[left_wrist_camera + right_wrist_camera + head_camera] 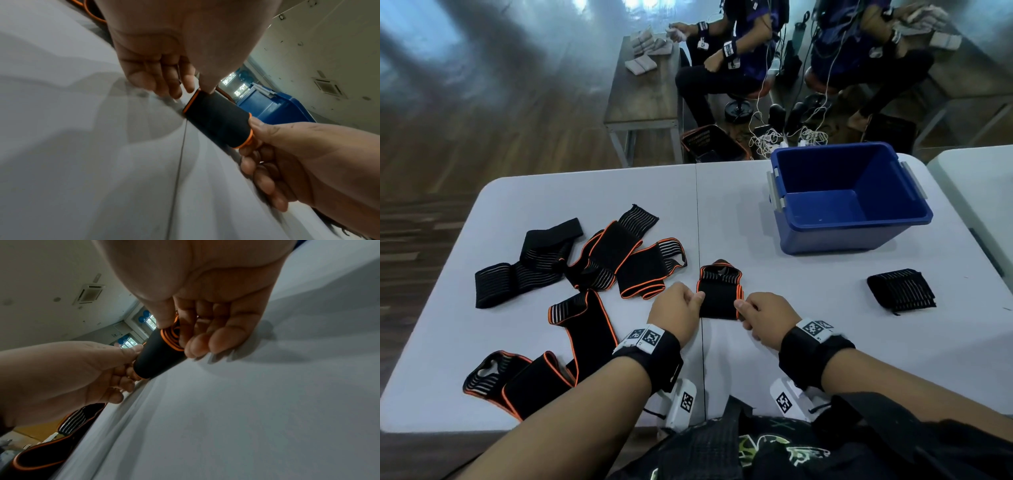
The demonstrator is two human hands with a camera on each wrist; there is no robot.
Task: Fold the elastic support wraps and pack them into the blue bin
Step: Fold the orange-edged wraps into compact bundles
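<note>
A black elastic wrap with orange trim (719, 294) lies rolled into a thick bundle near the table's front middle. My left hand (678, 312) pinches its left end between thumb and fingers, and my right hand (763, 315) pinches its right end. The left wrist view shows the roll (218, 120) between both hands, just above the table. In the right wrist view the coiled orange edges (170, 337) show at the end my right hand (180, 331) holds. The blue bin (849, 219) stands empty at the back right.
Several unfolded black and orange-trimmed wraps (599, 260) sprawl over the left half of the grey table (756, 359). A folded black wrap (900, 291) lies to the right, in front of the bin. Another person sits at a bench beyond the table.
</note>
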